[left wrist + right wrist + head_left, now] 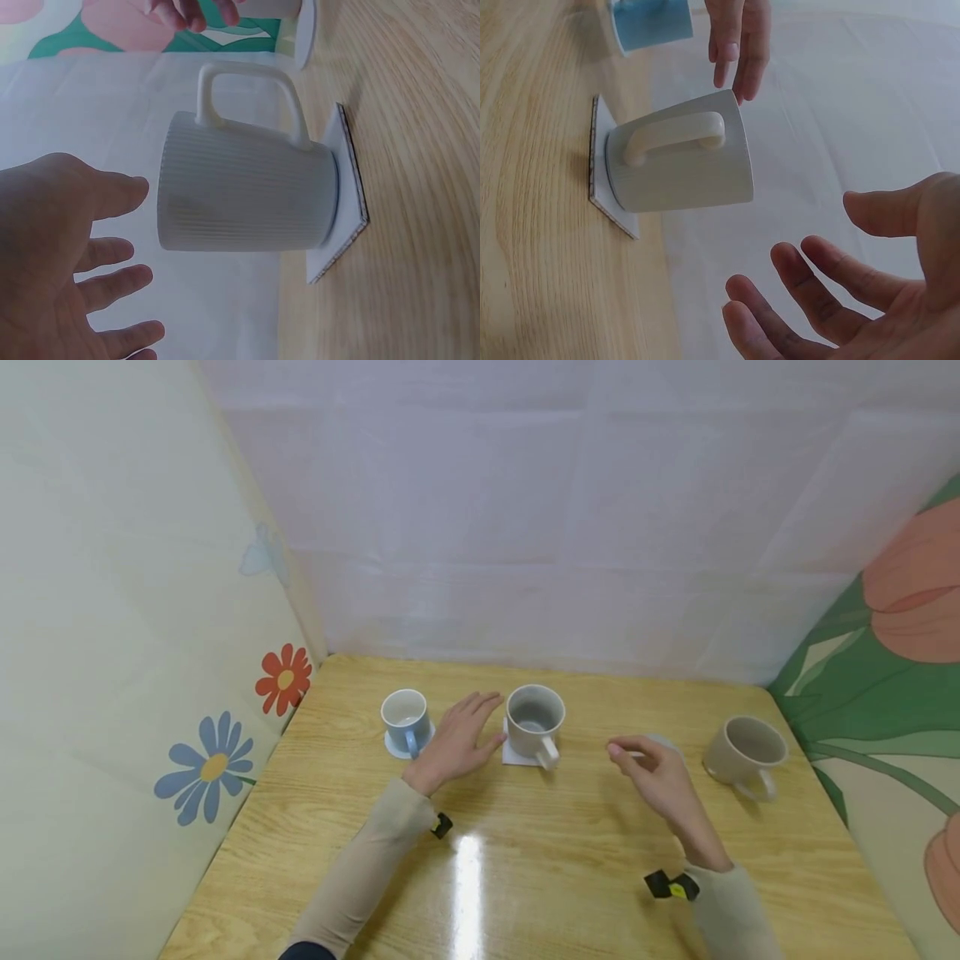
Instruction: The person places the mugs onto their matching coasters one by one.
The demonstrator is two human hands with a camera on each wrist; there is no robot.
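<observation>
A ribbed white mug [536,721] stands upright on a square white coaster [517,757], its handle toward me. My left hand [459,739] hovers just left of this mug with fingers spread, apart from it. Farther left, a small light-blue mug [406,720] sits on a pale coaster [396,750]. My right hand [660,778] is held in the air right of the white mug, its fingers loosely bent and holding nothing. It partly hides another pale coaster [666,744]. In the right wrist view, a gap separates the right fingertips [739,289] from the white mug.
A beige mug [742,752] stands on bare wood at the right, handle toward me. The wooden table [555,877] meets a pale back curtain [480,543] and flower-printed side walls. A strip of light reflects on the tabletop near the front.
</observation>
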